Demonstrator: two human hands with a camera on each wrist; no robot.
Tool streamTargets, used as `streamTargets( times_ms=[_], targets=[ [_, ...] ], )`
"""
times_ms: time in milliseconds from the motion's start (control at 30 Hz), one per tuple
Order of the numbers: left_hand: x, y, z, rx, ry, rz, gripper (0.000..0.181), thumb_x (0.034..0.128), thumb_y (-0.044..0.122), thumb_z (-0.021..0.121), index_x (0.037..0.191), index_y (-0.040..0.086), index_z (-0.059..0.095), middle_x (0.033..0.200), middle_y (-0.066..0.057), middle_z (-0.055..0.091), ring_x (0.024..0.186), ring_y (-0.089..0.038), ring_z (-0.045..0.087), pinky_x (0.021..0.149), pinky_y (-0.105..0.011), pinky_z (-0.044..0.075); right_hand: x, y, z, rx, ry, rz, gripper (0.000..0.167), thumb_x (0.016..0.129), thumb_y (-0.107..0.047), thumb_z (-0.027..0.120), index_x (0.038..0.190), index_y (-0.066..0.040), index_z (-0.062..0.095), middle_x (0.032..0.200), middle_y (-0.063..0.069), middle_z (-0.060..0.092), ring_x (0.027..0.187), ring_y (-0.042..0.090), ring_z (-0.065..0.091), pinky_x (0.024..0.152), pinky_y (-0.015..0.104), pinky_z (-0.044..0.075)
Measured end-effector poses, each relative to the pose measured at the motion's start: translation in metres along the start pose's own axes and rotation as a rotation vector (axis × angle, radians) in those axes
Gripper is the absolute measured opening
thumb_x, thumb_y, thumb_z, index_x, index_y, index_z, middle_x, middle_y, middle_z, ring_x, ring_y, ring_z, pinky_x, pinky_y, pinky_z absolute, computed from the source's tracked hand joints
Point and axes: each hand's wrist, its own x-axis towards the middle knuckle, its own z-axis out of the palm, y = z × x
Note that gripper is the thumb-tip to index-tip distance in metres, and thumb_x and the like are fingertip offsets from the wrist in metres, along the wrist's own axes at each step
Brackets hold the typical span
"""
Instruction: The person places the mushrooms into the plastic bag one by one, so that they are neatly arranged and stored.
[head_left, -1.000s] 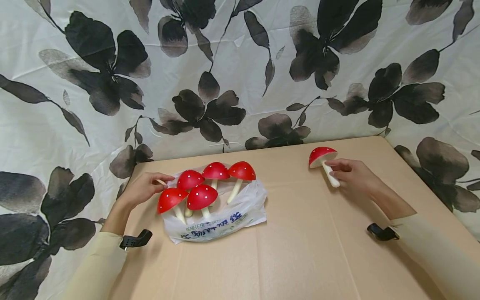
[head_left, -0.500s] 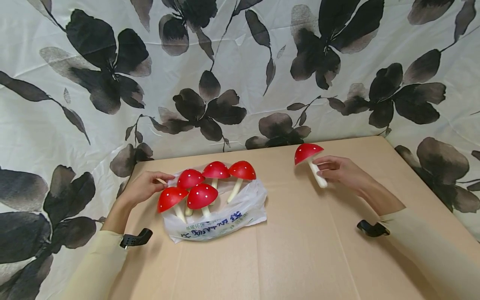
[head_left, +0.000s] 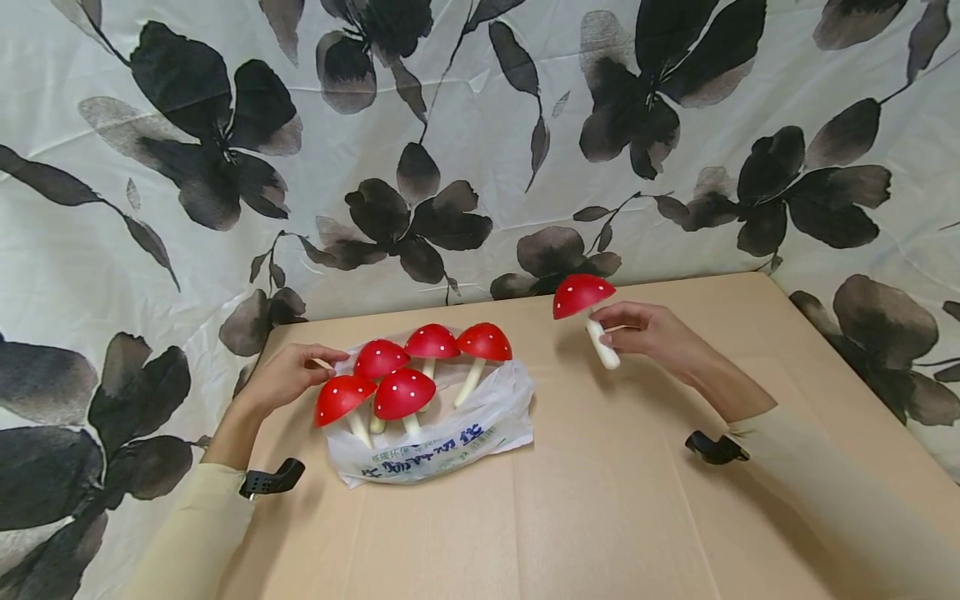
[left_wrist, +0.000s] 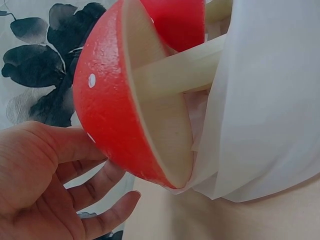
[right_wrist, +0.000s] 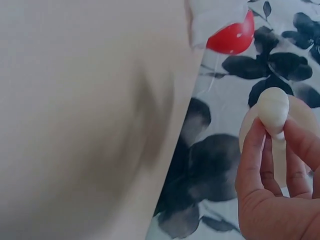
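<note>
In the head view, my right hand [head_left: 641, 332] holds a toy mushroom [head_left: 583, 295] by its white stem, above the table, with its white-dotted red cap up and the stem slanting down. In the right wrist view, the fingers [right_wrist: 255, 155] and thumb pinch the stem [right_wrist: 273, 110]. On the left, my left hand [head_left: 288, 375] is at the upper left edge of a white plastic bag [head_left: 450, 458], which it seems to pinch; a red cap [left_wrist: 107, 100] partly hides the fingertips in the left wrist view. Several similar mushrooms [head_left: 405, 392] lie in the bag's mouth, stems partly covered.
A light wood-coloured table [head_left: 585, 500] lies under both arms. Behind it hangs a white cloth [head_left: 510, 150] with dark flower prints. Each wrist wears a black band, such as the right band [head_left: 716, 447].
My right hand has moved left and slightly up with the mushroom, closer to the bag. The left hand, the bag and the mushrooms in it stay where they were.
</note>
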Motion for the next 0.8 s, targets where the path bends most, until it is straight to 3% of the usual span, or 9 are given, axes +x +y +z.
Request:
streamTargets(
  times_ms=[433, 800],
  targets=[
    [0.002, 0.001, 0.001, 0.012, 0.009, 0.01, 0.034, 0.0949, -0.003, 0.06, 0.127, 0.001, 0.069, 0.122, -0.024, 0.065, 0.097, -0.031, 0.065, 0.084, -0.049, 0.059, 0.027, -0.022, 0.053, 0.097, -0.067, -0.108, 0.036, 0.095, -0.012, 0.07, 0.13, -0.003, 0.065, 0.126, 0.014, 0.065, 0.104, 0.025, 0.066, 0.084, 0.031, 0.058],
    [0.002, -0.002, 0.001, 0.014, 0.01, 0.014, 0.033, 0.095, -0.003, 0.06, 0.126, 0.0, 0.07, 0.123, -0.025, 0.065, 0.096, -0.031, 0.065, 0.083, -0.047, 0.059, 0.047, -0.032, 0.096, 0.038, -0.066, -0.14, 0.032, 0.094, -0.012, 0.072, 0.125, -0.008, 0.07, 0.122, 0.011, 0.068, 0.104, 0.03, 0.067, 0.083, 0.034, 0.059]
  ],
)
